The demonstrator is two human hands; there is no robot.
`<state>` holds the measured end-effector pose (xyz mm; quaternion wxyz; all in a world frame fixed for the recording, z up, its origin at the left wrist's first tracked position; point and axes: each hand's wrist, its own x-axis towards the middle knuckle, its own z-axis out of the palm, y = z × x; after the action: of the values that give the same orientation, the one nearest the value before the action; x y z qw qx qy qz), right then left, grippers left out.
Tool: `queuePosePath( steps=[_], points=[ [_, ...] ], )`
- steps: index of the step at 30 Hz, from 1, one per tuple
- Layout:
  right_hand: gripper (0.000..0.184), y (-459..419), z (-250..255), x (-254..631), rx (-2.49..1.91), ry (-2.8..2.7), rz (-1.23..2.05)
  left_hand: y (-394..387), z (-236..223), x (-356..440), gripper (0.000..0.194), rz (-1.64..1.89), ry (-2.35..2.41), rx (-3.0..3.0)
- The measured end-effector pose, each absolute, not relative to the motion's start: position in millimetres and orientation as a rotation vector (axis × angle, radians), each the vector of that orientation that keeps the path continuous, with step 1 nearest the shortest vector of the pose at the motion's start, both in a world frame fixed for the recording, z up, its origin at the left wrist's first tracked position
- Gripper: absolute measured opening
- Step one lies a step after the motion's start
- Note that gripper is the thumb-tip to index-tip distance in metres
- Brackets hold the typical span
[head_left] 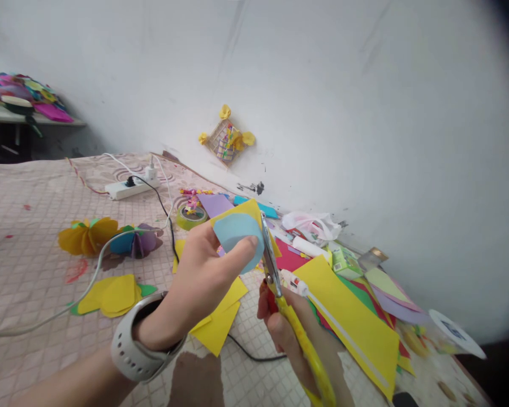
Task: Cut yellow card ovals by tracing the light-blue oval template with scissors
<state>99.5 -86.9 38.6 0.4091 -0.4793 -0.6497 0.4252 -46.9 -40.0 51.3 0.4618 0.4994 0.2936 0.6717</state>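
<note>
My left hand (214, 268) pinches a light blue rounded paper piece (237, 232) flat against a yellow sheet of paper (252, 208), thumb on top. In my right hand (292, 328) is a pair of scissors (272, 271) with yellow handles, its metal blades pointing up along the right edge of the blue piece. Part of the yellow sheet shows beyond the blades. Exactly how far apart the blades are is hard to see. Below my hands, cut yellow paper pieces (218, 328) lie on the table.
Yellow petal shapes (114, 295) and folded paper balls (89, 236) lie at left, near a power strip (131, 187) with trailing cables. A roll of tape (192, 216) lies beyond my hands. Coloured sheets (348, 316), a glue bottle (294, 282) and a plastic bag (311, 225) fill the right side.
</note>
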Motion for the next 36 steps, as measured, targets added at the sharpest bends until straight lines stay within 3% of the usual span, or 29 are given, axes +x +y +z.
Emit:
queuePosePath(
  steps=[22, 36],
  points=[
    [0.055, -86, 35, 108, -1.265, -1.733, 0.939, -36, 51, -52, 0.011, 1.558, 0.660, 1.197],
    [0.061, -71, 25, 127, -1.216, -1.814, 1.098, -34, 55, -56, 0.014, 1.397, 0.656, 1.267]
  ],
)
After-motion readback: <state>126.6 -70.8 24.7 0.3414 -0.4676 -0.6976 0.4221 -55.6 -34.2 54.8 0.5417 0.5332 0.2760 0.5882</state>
